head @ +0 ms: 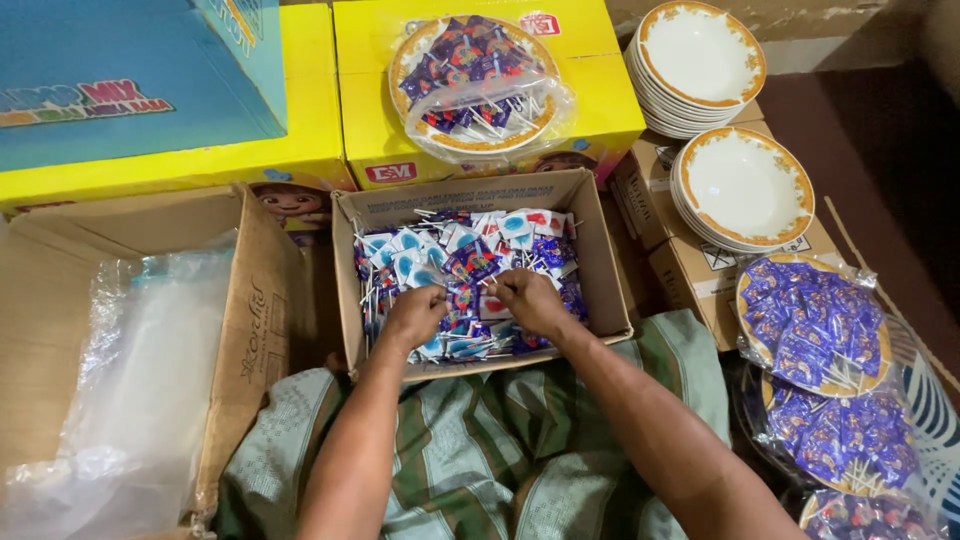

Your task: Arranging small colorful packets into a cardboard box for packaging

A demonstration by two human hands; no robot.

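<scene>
Each hand's grip, left hand (415,315) and right hand (528,300), pinches lollipops (470,262) in the cardboard box (600,290) among yellow cartons (600,120).

We have both hands, left hand (413,316) and right hand (530,300), in the lollipops (470,262) filling the middle carton (600,270). To its left stands a bigger carton (255,320) holding plastic bags (140,390). Beyond, a bagged plate of lollipops (475,85) rests on a box (590,110). At the right, plate stacks (745,185) sit on cartons, with wrapped plates (812,325) nearer us.
</scene>
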